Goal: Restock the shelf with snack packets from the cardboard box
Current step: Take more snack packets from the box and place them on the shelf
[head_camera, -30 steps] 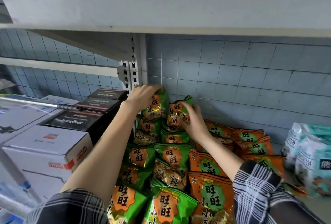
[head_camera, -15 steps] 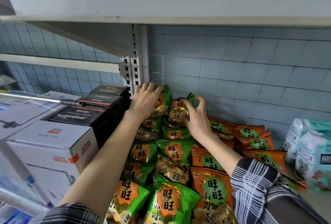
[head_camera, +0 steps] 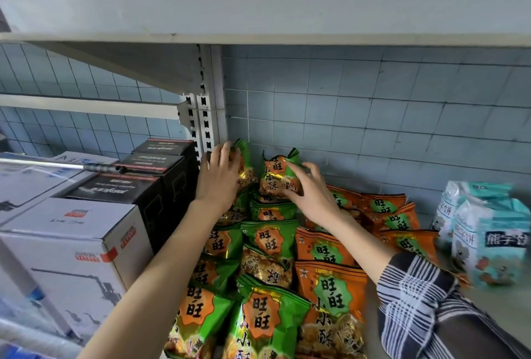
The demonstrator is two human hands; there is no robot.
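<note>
Green packets have been stood up at the shelf's back: one is now pressed by the left hand's straightened fingers, one gripped by the right hand. Placement seems nearly done.

black boxes 3; teal packs 2; green packets ~10; orange packets ~6

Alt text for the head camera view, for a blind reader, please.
At the back of a shelf, the left hand presses one green packet and the right hand grips a second green packet; orange packets lie to their right.
</note>
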